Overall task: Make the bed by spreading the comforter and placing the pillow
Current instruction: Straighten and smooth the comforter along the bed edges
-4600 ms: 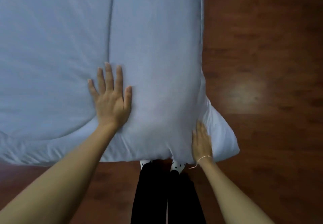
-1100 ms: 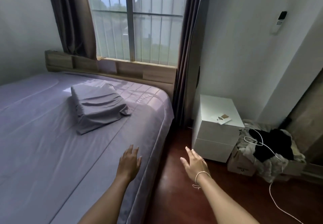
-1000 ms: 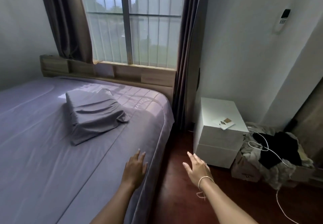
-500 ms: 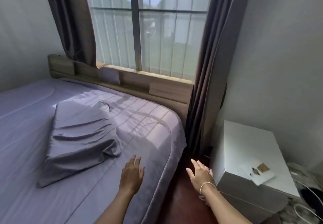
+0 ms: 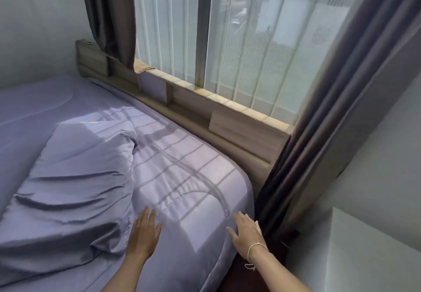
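At the left, the pillow (image 5: 68,182) in its lavender case lay rumpled on the comforter (image 5: 189,177), slanted across the bed with its far corner pointing toward the wooden headboard (image 5: 227,120) but not touching it. The comforter was spread flat over the mattress, its rounded far-right corner draped over the edge, window light falling across it in bars. Just right of the pillow's near corner, the left hand (image 5: 143,232) rested palm down on the comforter, fingers straight and holding nothing. Further right, the right hand (image 5: 247,234), a thin bracelet at the wrist, lay with fingers spread and loose on the comforter's corner edge, gripping nothing. Beyond it hung the dark curtain (image 5: 319,155), and a white bedside cabinet (image 5: 373,253) stood at the near right.

The risk seemed to lie with the pillow: it was askew and creased, and lifting it by one corner could drag the smoothed comforter into new wrinkles. Tugging the corner at the right might also pull the cover off-centre.
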`<state>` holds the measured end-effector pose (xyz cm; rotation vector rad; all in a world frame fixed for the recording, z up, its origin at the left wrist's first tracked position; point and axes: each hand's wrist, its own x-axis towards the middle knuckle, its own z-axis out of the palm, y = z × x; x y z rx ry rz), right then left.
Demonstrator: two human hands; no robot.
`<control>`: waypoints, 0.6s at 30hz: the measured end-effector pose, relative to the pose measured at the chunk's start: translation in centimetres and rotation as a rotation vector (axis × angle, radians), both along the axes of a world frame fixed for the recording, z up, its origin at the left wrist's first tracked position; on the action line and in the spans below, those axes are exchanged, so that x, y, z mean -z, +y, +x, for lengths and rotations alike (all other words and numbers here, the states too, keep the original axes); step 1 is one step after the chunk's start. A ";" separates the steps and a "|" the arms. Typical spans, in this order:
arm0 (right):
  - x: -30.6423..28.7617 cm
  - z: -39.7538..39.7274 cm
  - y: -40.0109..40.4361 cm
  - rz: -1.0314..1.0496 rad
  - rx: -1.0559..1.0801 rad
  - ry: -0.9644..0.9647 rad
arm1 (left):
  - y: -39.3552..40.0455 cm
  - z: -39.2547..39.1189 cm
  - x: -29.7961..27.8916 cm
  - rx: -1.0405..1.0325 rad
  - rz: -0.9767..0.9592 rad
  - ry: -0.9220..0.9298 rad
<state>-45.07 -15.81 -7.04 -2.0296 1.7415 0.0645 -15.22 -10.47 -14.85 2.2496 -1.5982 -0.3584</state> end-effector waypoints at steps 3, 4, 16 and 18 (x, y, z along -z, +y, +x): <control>-0.3 -0.4 -6.3 -0.035 -0.032 -0.019 | -4.8 0.3 0.6 -0.086 0.002 0.036; -0.2 -0.2 -8.0 -0.033 -0.057 -0.023 | -6.0 0.4 1.1 -0.091 0.009 0.031; 12.4 8.5 -24.7 0.048 -0.597 -0.077 | -18.5 0.3 8.1 -0.328 0.133 -0.090; 15.6 7.8 -27.3 0.057 -0.537 -0.116 | -21.0 -0.7 10.5 -0.398 0.143 -0.139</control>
